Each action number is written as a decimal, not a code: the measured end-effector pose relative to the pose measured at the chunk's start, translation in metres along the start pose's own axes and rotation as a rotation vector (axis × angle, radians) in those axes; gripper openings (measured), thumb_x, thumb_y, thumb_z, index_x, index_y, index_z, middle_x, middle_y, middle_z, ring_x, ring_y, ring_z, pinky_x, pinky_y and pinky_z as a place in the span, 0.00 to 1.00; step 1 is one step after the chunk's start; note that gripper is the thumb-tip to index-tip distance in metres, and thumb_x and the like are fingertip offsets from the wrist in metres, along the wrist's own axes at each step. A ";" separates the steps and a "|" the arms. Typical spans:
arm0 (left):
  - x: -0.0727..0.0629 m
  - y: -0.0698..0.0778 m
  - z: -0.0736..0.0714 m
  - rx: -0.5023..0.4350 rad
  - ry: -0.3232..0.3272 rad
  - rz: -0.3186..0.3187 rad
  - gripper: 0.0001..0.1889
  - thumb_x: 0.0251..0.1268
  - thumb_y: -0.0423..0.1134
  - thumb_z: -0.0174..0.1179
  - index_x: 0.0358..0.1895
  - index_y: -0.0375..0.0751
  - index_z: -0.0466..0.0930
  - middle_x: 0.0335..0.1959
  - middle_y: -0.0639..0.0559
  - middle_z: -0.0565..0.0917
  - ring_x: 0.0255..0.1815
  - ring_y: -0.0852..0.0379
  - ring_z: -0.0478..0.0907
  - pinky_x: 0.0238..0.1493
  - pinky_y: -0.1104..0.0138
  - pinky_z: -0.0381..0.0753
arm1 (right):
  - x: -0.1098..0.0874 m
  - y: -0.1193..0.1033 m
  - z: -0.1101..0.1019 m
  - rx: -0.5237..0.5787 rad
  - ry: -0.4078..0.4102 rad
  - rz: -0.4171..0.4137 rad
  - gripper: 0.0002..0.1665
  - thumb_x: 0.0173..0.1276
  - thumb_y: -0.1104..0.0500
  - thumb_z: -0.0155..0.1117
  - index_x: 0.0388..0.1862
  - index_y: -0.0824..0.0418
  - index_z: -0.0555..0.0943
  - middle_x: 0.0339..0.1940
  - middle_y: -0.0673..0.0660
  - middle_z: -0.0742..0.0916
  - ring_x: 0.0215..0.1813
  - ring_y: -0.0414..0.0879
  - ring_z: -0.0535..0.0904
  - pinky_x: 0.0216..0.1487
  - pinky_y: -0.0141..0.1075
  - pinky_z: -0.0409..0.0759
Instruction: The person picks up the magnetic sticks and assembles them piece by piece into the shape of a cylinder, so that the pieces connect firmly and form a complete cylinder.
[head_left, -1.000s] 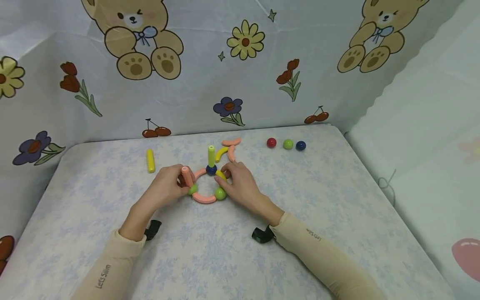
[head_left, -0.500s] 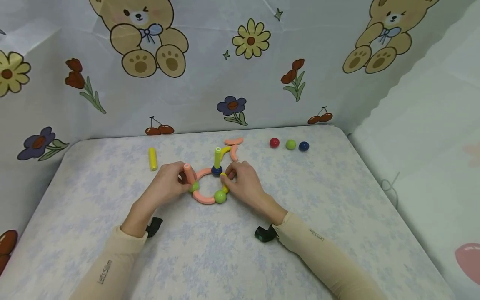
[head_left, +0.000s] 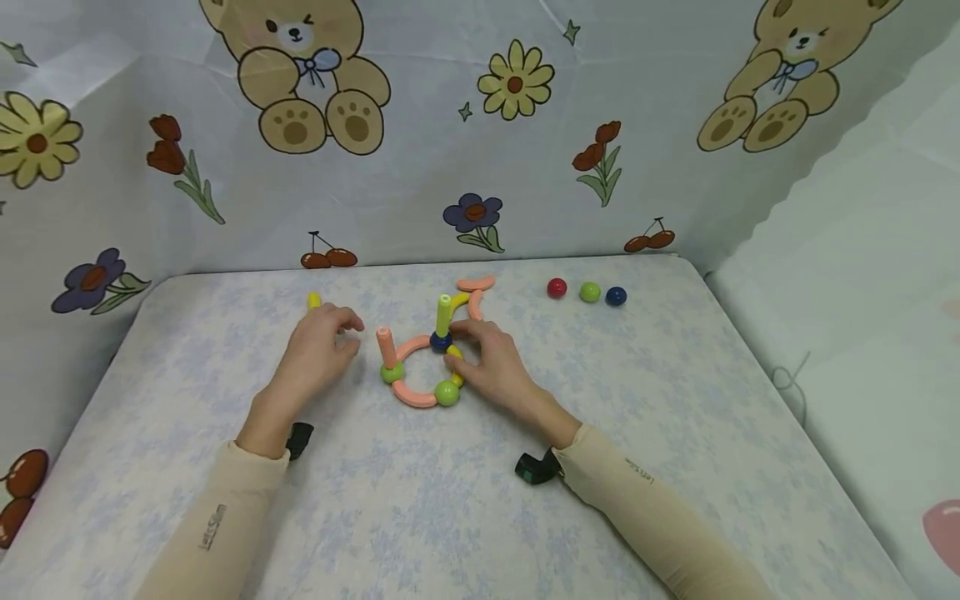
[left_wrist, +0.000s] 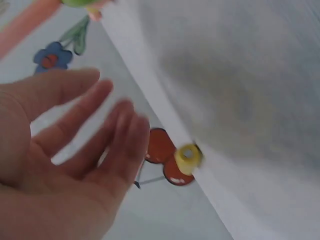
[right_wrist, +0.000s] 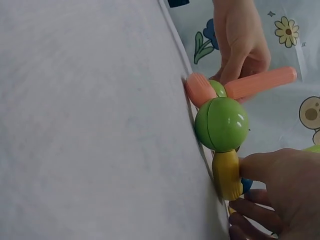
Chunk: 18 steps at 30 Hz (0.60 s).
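Note:
Balls and curved sticks form a ring on the table: pink curved sticks [head_left: 414,399], a green ball [head_left: 447,392], another green ball [head_left: 392,372] bearing an upright pink stick [head_left: 385,343], and a dark blue ball [head_left: 441,342] bearing an upright yellow-green stick [head_left: 443,316]. At the ring's right side, my right hand [head_left: 495,360] pinches the yellow curved stick [right_wrist: 227,175] between thumb and fingers. My left hand [head_left: 313,350] is left of the ring, fingers loosely bent and holding nothing. Just beyond it a yellow straight stick [head_left: 314,299] is partly hidden behind the hand.
Behind the ring lie two pink curved sticks [head_left: 476,284] and a yellow one [head_left: 459,299]. A red ball [head_left: 557,288], a green ball [head_left: 590,292] and a blue ball [head_left: 616,296] sit in a row at the back right. A printed cloth hangs behind the table [head_left: 637,450].
My left hand has let go of the upright pink stick and green ball and moved left toward the yellow straight stick. My right hand stays at the yellow curved stick. The head view has shifted slightly.

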<state>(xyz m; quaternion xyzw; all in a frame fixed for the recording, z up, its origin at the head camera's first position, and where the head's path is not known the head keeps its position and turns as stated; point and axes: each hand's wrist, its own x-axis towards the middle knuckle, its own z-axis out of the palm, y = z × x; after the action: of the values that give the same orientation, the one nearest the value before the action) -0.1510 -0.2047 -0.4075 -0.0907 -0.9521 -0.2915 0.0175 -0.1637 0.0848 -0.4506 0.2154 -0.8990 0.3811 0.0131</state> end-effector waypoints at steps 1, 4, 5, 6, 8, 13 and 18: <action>0.000 -0.004 -0.001 0.030 0.025 -0.028 0.13 0.71 0.29 0.63 0.56 0.32 0.84 0.56 0.33 0.80 0.59 0.35 0.75 0.57 0.42 0.77 | 0.000 0.001 0.001 0.014 -0.009 -0.006 0.29 0.71 0.56 0.75 0.68 0.59 0.80 0.62 0.55 0.88 0.65 0.50 0.80 0.67 0.46 0.77; 0.001 -0.015 -0.003 0.090 0.043 -0.109 0.21 0.74 0.33 0.63 0.67 0.29 0.77 0.68 0.27 0.72 0.69 0.29 0.67 0.66 0.37 0.71 | 0.001 0.003 0.001 0.056 -0.032 -0.021 0.30 0.72 0.57 0.74 0.70 0.60 0.78 0.64 0.56 0.86 0.68 0.50 0.80 0.68 0.45 0.79; 0.002 -0.019 -0.004 0.096 0.031 -0.136 0.24 0.75 0.34 0.62 0.69 0.28 0.75 0.71 0.26 0.69 0.71 0.28 0.64 0.68 0.36 0.70 | 0.000 0.004 0.001 0.068 -0.037 -0.023 0.30 0.72 0.57 0.74 0.71 0.60 0.78 0.64 0.57 0.86 0.68 0.51 0.80 0.68 0.45 0.79; 0.002 -0.021 -0.004 0.103 0.014 -0.156 0.26 0.75 0.35 0.62 0.72 0.28 0.73 0.72 0.25 0.67 0.73 0.27 0.63 0.69 0.36 0.69 | 0.000 0.004 0.001 0.079 -0.041 -0.027 0.30 0.72 0.58 0.73 0.71 0.60 0.78 0.65 0.57 0.85 0.69 0.51 0.80 0.68 0.45 0.79; 0.003 -0.026 -0.004 0.109 -0.017 -0.182 0.28 0.76 0.36 0.61 0.73 0.26 0.70 0.74 0.24 0.64 0.74 0.26 0.62 0.71 0.35 0.67 | 0.001 0.005 0.000 0.092 -0.049 -0.037 0.30 0.73 0.58 0.72 0.72 0.60 0.77 0.65 0.57 0.85 0.69 0.51 0.80 0.68 0.45 0.79; 0.003 -0.032 -0.007 0.126 0.022 -0.167 0.17 0.73 0.34 0.61 0.59 0.25 0.82 0.61 0.24 0.77 0.62 0.27 0.73 0.63 0.37 0.73 | 0.002 0.007 0.000 0.122 -0.048 -0.047 0.26 0.74 0.58 0.72 0.68 0.60 0.79 0.62 0.57 0.86 0.64 0.50 0.82 0.66 0.45 0.80; -0.001 -0.032 -0.010 0.133 0.116 -0.157 0.04 0.66 0.29 0.65 0.38 0.30 0.86 0.43 0.29 0.85 0.47 0.33 0.75 0.47 0.43 0.76 | 0.003 0.007 0.001 0.154 -0.023 -0.024 0.20 0.71 0.58 0.74 0.60 0.58 0.83 0.56 0.55 0.88 0.58 0.49 0.84 0.62 0.43 0.82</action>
<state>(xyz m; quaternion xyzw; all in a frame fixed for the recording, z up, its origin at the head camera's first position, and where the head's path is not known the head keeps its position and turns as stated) -0.1562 -0.2362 -0.4166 0.0026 -0.9709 -0.2327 0.0556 -0.1695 0.0874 -0.4558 0.2310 -0.8645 0.4463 -0.0094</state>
